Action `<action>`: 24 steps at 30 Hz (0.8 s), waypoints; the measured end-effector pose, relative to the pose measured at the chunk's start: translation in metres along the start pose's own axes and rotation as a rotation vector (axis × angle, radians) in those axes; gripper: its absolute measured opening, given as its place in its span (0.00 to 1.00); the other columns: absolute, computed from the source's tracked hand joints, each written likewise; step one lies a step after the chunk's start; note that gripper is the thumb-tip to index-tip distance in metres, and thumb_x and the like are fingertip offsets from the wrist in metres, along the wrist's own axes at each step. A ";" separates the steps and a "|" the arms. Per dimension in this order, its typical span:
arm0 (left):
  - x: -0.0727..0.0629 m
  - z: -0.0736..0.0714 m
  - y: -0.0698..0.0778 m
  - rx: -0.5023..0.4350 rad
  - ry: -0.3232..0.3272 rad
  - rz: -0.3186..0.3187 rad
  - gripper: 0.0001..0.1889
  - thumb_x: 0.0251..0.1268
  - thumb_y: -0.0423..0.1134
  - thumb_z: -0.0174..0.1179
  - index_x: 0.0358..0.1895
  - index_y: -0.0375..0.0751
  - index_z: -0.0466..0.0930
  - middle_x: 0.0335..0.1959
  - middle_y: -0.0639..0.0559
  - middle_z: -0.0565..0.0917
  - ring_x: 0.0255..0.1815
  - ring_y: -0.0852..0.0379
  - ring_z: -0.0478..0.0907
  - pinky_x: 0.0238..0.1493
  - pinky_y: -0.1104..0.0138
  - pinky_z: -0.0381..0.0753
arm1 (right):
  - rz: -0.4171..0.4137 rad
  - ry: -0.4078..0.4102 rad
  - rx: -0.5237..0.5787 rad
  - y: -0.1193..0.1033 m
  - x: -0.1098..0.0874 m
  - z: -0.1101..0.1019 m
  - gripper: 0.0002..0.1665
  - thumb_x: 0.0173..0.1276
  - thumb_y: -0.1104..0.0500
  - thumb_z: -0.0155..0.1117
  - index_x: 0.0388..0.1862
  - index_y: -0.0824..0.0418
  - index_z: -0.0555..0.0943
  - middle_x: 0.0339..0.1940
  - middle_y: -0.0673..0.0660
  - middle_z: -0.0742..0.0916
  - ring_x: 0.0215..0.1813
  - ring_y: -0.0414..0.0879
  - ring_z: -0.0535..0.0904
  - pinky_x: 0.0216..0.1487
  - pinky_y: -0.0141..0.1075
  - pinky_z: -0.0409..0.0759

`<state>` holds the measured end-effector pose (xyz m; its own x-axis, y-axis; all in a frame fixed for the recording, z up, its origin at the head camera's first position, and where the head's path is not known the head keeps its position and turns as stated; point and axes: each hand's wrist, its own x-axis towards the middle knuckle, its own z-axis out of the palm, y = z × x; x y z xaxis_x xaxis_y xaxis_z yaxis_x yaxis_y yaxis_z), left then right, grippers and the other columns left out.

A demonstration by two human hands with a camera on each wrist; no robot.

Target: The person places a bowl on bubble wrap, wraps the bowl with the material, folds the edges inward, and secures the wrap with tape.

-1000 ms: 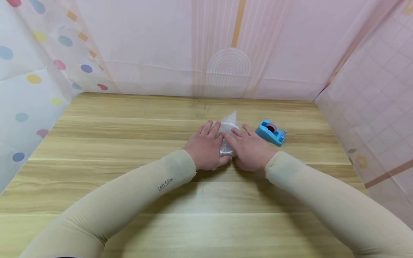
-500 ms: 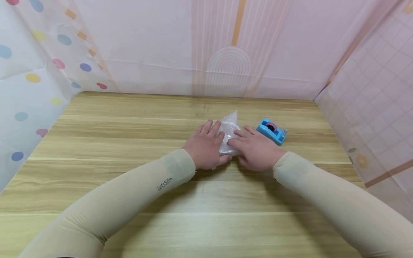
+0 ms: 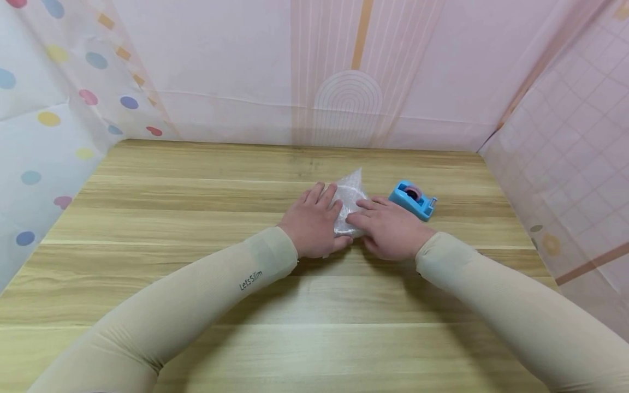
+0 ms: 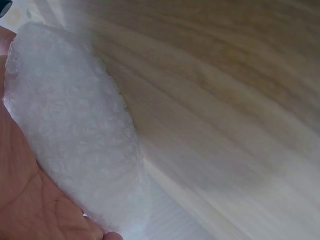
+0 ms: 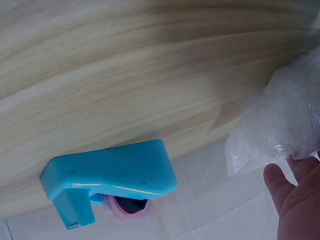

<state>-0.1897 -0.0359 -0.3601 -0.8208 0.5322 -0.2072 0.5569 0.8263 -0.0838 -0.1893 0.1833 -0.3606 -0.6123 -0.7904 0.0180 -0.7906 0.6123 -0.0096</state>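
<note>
A bundle of clear bubble wrap (image 3: 350, 199) lies on the table between my hands, a pointed corner at its far end. My left hand (image 3: 313, 226) rests along its left side with straight, spread fingers; in the left wrist view the palm (image 4: 25, 195) lies against the bubble wrap (image 4: 80, 130). From the right, my right hand (image 3: 393, 229) touches the bundle with its fingertips, fingers extended. The right wrist view has those fingers at the edge of the bubble wrap (image 5: 285, 120). Whatever the wrap may contain is hidden.
A blue tape dispenser (image 3: 414, 200) with a pink roll stands just beyond my right hand; it is larger in the right wrist view (image 5: 115, 172). The wood-grain table (image 3: 304, 327) ends at patterned sheets (image 3: 236, 82) on the back and sides.
My right hand has shifted slightly right, away from the left hand, exposing more of the bubble wrap. My left hand stays nearly still, and the tape dispenser has not moved.
</note>
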 end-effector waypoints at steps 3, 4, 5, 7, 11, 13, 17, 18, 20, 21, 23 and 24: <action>0.000 0.000 0.000 0.002 -0.003 -0.002 0.48 0.75 0.76 0.38 0.86 0.44 0.53 0.89 0.41 0.42 0.90 0.38 0.38 0.88 0.47 0.47 | -0.007 0.000 -0.002 0.000 0.000 0.000 0.25 0.72 0.55 0.70 0.66 0.56 0.80 0.67 0.54 0.87 0.78 0.59 0.74 0.81 0.56 0.67; 0.000 0.000 0.000 0.002 -0.003 -0.003 0.48 0.75 0.76 0.38 0.86 0.45 0.53 0.89 0.41 0.42 0.90 0.38 0.38 0.88 0.47 0.47 | -0.009 0.001 -0.002 0.000 0.000 0.000 0.25 0.72 0.55 0.70 0.66 0.56 0.80 0.67 0.54 0.87 0.78 0.59 0.74 0.81 0.56 0.67; 0.000 0.000 0.000 0.002 -0.004 -0.003 0.48 0.75 0.76 0.38 0.86 0.45 0.54 0.89 0.41 0.42 0.90 0.38 0.38 0.88 0.47 0.47 | -0.012 0.003 -0.002 0.000 0.000 0.000 0.25 0.72 0.55 0.69 0.66 0.56 0.80 0.67 0.53 0.87 0.78 0.59 0.74 0.81 0.56 0.67; 0.000 -0.001 0.000 0.001 -0.005 -0.002 0.48 0.75 0.76 0.38 0.86 0.45 0.53 0.89 0.41 0.42 0.90 0.38 0.38 0.88 0.47 0.47 | -0.018 0.012 0.005 0.000 0.000 0.000 0.25 0.72 0.55 0.70 0.65 0.57 0.80 0.66 0.54 0.87 0.78 0.59 0.74 0.81 0.56 0.67; 0.001 0.000 0.000 -0.004 -0.003 0.000 0.49 0.75 0.76 0.38 0.86 0.44 0.53 0.89 0.41 0.42 0.90 0.38 0.38 0.88 0.47 0.47 | -0.030 0.032 0.014 0.001 -0.002 0.002 0.25 0.71 0.56 0.70 0.65 0.58 0.81 0.66 0.54 0.87 0.77 0.59 0.74 0.81 0.56 0.67; 0.001 0.000 -0.001 -0.005 -0.001 0.002 0.49 0.75 0.76 0.39 0.86 0.44 0.53 0.89 0.41 0.42 0.90 0.38 0.38 0.88 0.47 0.47 | -0.024 0.026 0.021 0.001 -0.003 0.003 0.25 0.71 0.56 0.70 0.66 0.57 0.81 0.66 0.53 0.87 0.78 0.59 0.74 0.81 0.56 0.67; 0.000 0.000 -0.001 -0.008 0.003 0.004 0.49 0.75 0.76 0.40 0.86 0.43 0.54 0.89 0.40 0.43 0.89 0.37 0.39 0.88 0.47 0.47 | -0.015 0.009 0.036 0.001 -0.004 0.004 0.26 0.73 0.55 0.68 0.69 0.57 0.80 0.69 0.53 0.86 0.79 0.59 0.72 0.82 0.56 0.66; 0.000 0.000 -0.001 -0.008 0.004 0.004 0.49 0.75 0.76 0.40 0.86 0.43 0.54 0.89 0.40 0.43 0.89 0.37 0.39 0.88 0.47 0.47 | -0.014 0.008 0.037 0.001 -0.004 0.004 0.26 0.73 0.55 0.68 0.69 0.57 0.80 0.69 0.53 0.85 0.79 0.59 0.72 0.82 0.56 0.66; 0.000 0.000 -0.001 -0.007 0.006 0.006 0.49 0.75 0.76 0.40 0.86 0.43 0.54 0.89 0.40 0.43 0.89 0.37 0.40 0.88 0.47 0.47 | -0.023 0.022 0.037 0.001 -0.004 0.003 0.26 0.73 0.55 0.68 0.68 0.57 0.80 0.68 0.54 0.86 0.79 0.60 0.73 0.82 0.56 0.67; 0.000 0.000 -0.001 -0.006 0.007 0.006 0.49 0.75 0.76 0.40 0.86 0.43 0.54 0.89 0.40 0.43 0.89 0.37 0.40 0.88 0.47 0.47 | -0.027 0.031 0.036 0.001 -0.005 0.003 0.25 0.73 0.55 0.68 0.67 0.58 0.81 0.68 0.54 0.86 0.78 0.60 0.74 0.81 0.56 0.67; 0.001 0.001 -0.001 -0.003 0.009 0.005 0.49 0.75 0.76 0.39 0.86 0.44 0.54 0.89 0.40 0.43 0.89 0.37 0.40 0.88 0.47 0.47 | -0.032 0.047 0.035 0.002 -0.005 0.002 0.24 0.73 0.55 0.69 0.66 0.58 0.81 0.66 0.54 0.87 0.77 0.60 0.75 0.81 0.55 0.68; 0.001 0.001 -0.001 -0.002 0.010 0.004 0.49 0.75 0.76 0.39 0.86 0.44 0.54 0.89 0.41 0.43 0.89 0.37 0.40 0.88 0.48 0.48 | -0.032 0.053 0.038 0.002 -0.005 0.002 0.23 0.73 0.55 0.69 0.65 0.58 0.82 0.65 0.54 0.88 0.77 0.60 0.75 0.81 0.56 0.68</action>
<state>-0.1909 -0.0363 -0.3610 -0.8196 0.5376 -0.1979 0.5603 0.8243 -0.0811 -0.1872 0.1885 -0.3625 -0.5866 -0.8067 0.0716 -0.8099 0.5848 -0.0460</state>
